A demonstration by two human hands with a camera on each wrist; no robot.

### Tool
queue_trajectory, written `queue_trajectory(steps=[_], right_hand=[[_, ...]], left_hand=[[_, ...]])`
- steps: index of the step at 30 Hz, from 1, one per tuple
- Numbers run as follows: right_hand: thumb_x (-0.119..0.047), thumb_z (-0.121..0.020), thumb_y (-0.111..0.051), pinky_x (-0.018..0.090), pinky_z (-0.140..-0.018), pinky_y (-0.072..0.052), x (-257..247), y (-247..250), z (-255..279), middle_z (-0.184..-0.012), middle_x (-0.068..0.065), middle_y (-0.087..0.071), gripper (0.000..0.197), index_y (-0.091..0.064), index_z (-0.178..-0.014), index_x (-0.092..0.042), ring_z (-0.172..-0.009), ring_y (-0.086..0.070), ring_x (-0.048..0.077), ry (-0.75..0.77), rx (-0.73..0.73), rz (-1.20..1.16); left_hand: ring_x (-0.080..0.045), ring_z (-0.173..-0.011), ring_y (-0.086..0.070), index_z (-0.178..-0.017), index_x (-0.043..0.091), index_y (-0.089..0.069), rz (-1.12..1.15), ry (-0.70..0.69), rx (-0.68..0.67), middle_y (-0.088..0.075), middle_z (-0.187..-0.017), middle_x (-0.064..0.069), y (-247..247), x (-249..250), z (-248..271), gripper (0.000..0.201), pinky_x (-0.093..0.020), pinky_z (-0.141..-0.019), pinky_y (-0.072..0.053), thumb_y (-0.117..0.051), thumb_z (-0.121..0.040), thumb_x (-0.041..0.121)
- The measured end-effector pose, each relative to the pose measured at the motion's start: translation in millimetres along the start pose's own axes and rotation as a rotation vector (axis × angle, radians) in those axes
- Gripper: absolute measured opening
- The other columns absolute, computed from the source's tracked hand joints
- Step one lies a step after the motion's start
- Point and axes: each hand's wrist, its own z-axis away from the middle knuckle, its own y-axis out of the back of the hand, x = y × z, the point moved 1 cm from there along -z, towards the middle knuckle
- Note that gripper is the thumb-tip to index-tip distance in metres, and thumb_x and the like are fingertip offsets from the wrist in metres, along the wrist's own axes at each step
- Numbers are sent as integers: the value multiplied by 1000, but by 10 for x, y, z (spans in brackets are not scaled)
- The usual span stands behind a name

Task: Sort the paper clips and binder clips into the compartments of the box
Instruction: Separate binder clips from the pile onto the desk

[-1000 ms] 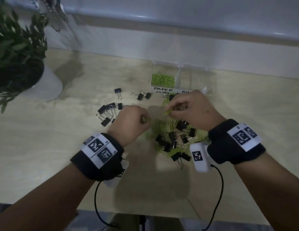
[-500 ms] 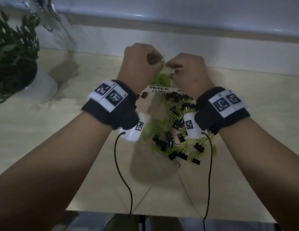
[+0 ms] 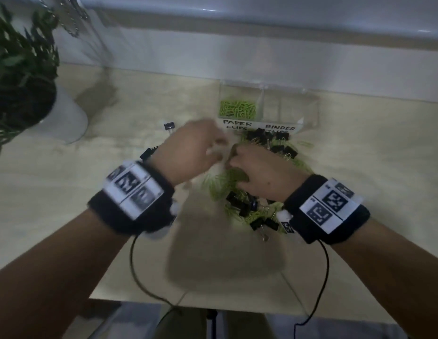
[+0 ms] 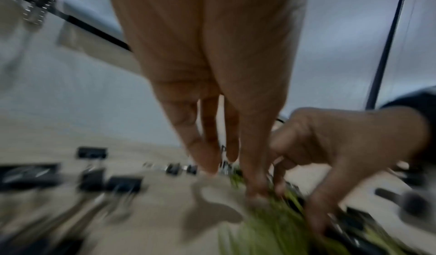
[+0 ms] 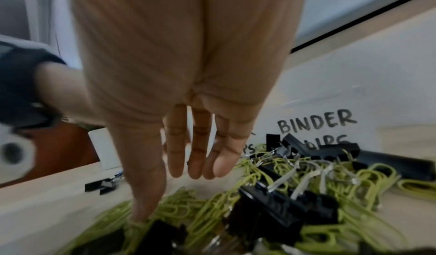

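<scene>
A clear two-compartment box (image 3: 308, 111) is seen at 12 o'clock on the pale wooden table (image 3: 66, 192), against the wall. Its left compartment, labelled "PAPER CLIPS", is part-filled with green paper clips (image 3: 237, 109); nothing can be made out in the right compartment, labelled "BINDER CLIPS".

A mixed pile of green paper clips and black binder clips (image 3: 249, 204) is spread on the table directly in front of the box, touching its labelled front. A separate group of binder clips (image 4: 122, 183) lies at 9 o'clock of the pile, and a lone binder clip (image 3: 169, 125) at 10 o'clock, apart from the rest.

The left hand (image 3: 188, 152) is motion-blurred, positioned at the 10 o'clock edge of the pile. In the left wrist view its fingers (image 4: 202, 154) are extended downward, loosely spread, tips at the green clips; whether anything is held cannot be told.

The right hand (image 3: 259, 172) is positioned over the pile's centre, just beside the left hand. In the right wrist view its fingers are straight and relaxed, the thumb (image 5: 144, 193) pressed down into the green clips; no clip is seen gripped.

A potted plant (image 3: 22, 77) in a white pot is recorded at 10 o'clock on the table, well apart.
</scene>
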Motion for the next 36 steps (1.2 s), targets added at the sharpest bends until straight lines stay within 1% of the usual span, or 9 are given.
queue_trajectory(steps=[2,5,10,15,19,22,28,32,36], right_hand=[[-17,-77,-68,33,-78,-47,5,-3,-23,-98,1,-48,26,-62,-102,-13,-90,-45,17,-24,-26,18],[-20,-75,-70,32,-74,-46,9,-11,-22,-95,-1,-45,21,-58,-92,-17,-88,-44,16,-58,-35,-1],[-14,-75,-66,27,-62,-36,-99,-22,-29,-87,-2,-41,30,-39,-80,-26,-78,-43,15,-80,-50,-28],[-6,-75,-62,28,-58,-35,-65,-58,-73,-69,-8,-41,40,-34,-60,-28,-62,-41,10,-129,11,-97],[-2,-72,-65,22,-57,-45,68,-70,-42,-70,-2,-57,7,-62,-73,-8,-62,-54,11,-191,70,-288],[-2,-72,-71,10,-57,-45,159,-16,43,-73,-6,-63,10,-68,-77,-10,-60,-55,0,-210,94,-468],[-6,-73,-76,16,-64,-54,251,421,120,-79,2,-69,13,-68,-83,-9,-62,-61,8,-244,291,-672],[-8,-74,-76,14,-66,-53,292,800,-94,-79,-1,-68,13,-67,-84,-9,-64,-61,7,-204,497,-576],[-11,-74,-75,9,-67,-49,344,847,-410,-85,-4,-65,15,-68,-87,-14,-69,-58,1,-210,539,-364]], left_hand=[[-21,-96,-58,-112,15,-60,-27,110,-194,-54,-112,-5,-179,-57,274,47,-36,-82,-49,-76,-68,23],[-21,-96,-52,-126,14,-51,9,152,-183,-45,-115,-5,-413,-34,462,70,-37,-82,-50,-80,-64,28],[-27,-83,-57,-101,8,-67,63,157,-4,-55,-97,-9,-578,25,429,36,-37,-69,-50,-75,-68,19],[-30,-72,-57,-82,5,-67,70,170,-2,-56,-84,-10,-560,60,376,15,-37,-61,-47,-69,-71,15],[-26,-73,-57,-78,12,-66,104,184,-56,-55,-87,-7,-528,38,356,8,-38,-66,-48,-66,-70,11],[-21,-70,-57,-71,15,-65,138,188,-60,-54,-85,-3,-515,9,347,8,-36,-66,-49,-66,-69,8],[-18,-64,-57,-67,10,-66,194,193,20,-56,-78,-4,-528,-18,312,9,-30,-60,-49,-67,-65,1],[-6,-60,-53,-64,6,-66,278,237,52,-58,-73,-4,-522,-49,285,11,-9,-57,-40,-69,-64,-4],[-10,-64,-60,-66,15,-64,325,245,82,-64,-73,0,-267,7,170,15,-11,-58,-46,-72,-68,3]])
